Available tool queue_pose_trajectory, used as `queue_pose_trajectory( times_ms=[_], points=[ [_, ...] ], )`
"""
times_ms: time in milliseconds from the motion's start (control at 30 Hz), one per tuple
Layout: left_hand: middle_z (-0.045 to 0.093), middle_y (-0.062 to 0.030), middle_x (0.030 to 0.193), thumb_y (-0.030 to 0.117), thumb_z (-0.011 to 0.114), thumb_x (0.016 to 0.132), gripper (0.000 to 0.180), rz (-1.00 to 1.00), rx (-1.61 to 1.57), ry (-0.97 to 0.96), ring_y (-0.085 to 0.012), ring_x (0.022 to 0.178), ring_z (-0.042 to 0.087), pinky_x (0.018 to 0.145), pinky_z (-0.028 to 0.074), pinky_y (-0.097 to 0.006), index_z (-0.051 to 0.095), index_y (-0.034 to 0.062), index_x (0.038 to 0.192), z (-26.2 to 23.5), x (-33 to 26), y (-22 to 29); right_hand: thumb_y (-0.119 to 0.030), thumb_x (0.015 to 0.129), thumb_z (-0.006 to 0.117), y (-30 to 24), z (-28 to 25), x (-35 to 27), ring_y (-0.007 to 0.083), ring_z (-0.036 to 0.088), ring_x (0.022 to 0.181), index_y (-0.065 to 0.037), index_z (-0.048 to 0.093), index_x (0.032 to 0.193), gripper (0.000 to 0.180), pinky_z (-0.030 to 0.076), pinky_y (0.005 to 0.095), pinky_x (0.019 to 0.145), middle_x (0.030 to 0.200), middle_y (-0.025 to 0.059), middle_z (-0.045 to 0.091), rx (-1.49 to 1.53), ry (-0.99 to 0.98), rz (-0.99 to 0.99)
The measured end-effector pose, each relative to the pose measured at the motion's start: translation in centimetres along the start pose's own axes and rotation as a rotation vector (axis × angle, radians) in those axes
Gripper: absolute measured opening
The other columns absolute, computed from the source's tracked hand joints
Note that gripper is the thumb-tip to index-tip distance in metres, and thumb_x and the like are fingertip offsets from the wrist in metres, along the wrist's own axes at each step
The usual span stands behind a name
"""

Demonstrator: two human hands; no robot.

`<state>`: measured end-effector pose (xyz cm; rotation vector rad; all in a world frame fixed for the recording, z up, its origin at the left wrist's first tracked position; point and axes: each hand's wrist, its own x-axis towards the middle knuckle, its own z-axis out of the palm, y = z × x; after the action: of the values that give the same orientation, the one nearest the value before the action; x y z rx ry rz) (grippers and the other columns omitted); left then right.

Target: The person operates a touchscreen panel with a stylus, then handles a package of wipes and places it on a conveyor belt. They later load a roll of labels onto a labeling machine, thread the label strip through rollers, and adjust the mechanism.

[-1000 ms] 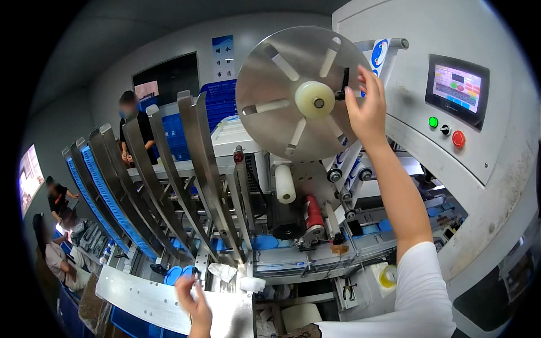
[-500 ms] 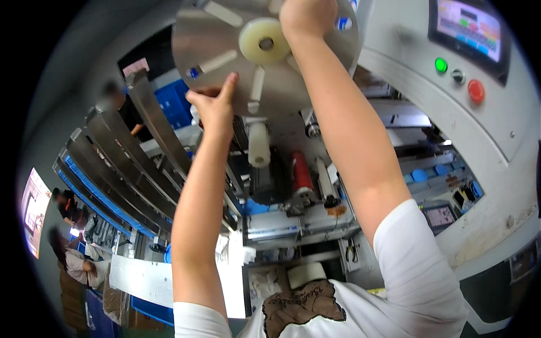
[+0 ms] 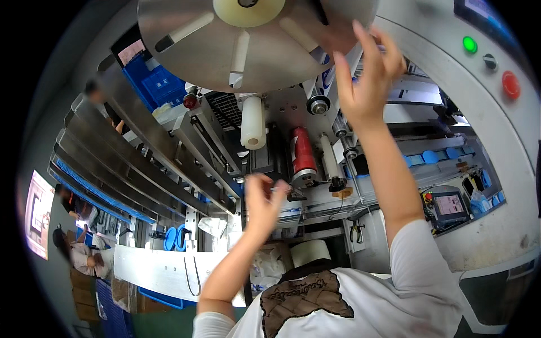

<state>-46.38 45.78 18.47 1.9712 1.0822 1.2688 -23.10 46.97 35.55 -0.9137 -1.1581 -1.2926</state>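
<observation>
A large round metal plate (image 3: 197, 65) with slots and a pale yellow hub (image 3: 248, 14) fills the top of the view. My right hand (image 3: 369, 79) is raised beside its lower right rim, fingers spread and nothing held. I cannot tell if a fingertip touches the rim. My left hand (image 3: 262, 205), slightly blurred, hangs lower down in front of the machine, thumb apart from the curled fingers, with nothing visible in it. Above it sits a white roller (image 3: 253, 124). A red cylinder (image 3: 302, 152) lies to its right.
Curved metal plates (image 3: 141, 152) stand in a row at left. A white panel with a green button (image 3: 470, 44), dark knob and red button (image 3: 510, 84) borders the right. A small control screen (image 3: 449, 205) sits lower right. Blue crates (image 3: 158, 84) and people are farther back.
My left hand has left the plate's lower edge and dropped toward the rollers. My right hand has moved off the hub area to the plate's right side. The view has shifted.
</observation>
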Motion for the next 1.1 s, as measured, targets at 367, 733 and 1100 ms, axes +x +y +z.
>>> queue_pose_trajectory(
  times_ms=[367,733,1100],
  points=[
    [0.061,-0.0118,0.059,0.049,0.063,0.076,0.044,0.21,0.961,-0.286,-0.0255,0.052,0.063,0.047,0.05,-0.035,0.056,0.0065,0.071,6.7,-1.2,-4.8,0.002,0.08,0.054,-6.6,-14.5,-17.3,0.0212,0.055,0.077,-0.002,0.062,0.088,0.012,0.045,0.0289,0.067,0.088,0.0094,0.058,0.501,-0.545,0.852],
    [0.064,-0.0104,0.059,0.044,0.047,0.087,0.048,0.217,1.173,-0.579,-0.0232,0.052,0.065,0.045,0.049,-0.034,0.068,0.0097,0.06,7.0,0.3,-1.3,-0.036,0.094,0.041,-15.8,-12.7,-27.0,0.0128,0.058,0.089,-0.009,0.054,0.108,0.034,0.046,0.0299,0.079,0.101,0.0029,0.059,1.378,-0.468,2.347],
    [0.057,-0.0073,0.069,0.035,0.037,0.095,0.038,-0.898,-1.158,-0.473,-0.0163,0.058,0.055,0.049,0.044,-0.028,0.052,0.0009,0.105,3.2,-3.7,-12.4,-0.037,0.093,0.05,-18.2,-10.5,-27.1,0.0115,0.056,0.078,-0.009,0.057,0.101,0.03,0.046,0.0266,0.072,0.081,0.0018,0.056,1.324,-0.627,2.184]
  ],
)
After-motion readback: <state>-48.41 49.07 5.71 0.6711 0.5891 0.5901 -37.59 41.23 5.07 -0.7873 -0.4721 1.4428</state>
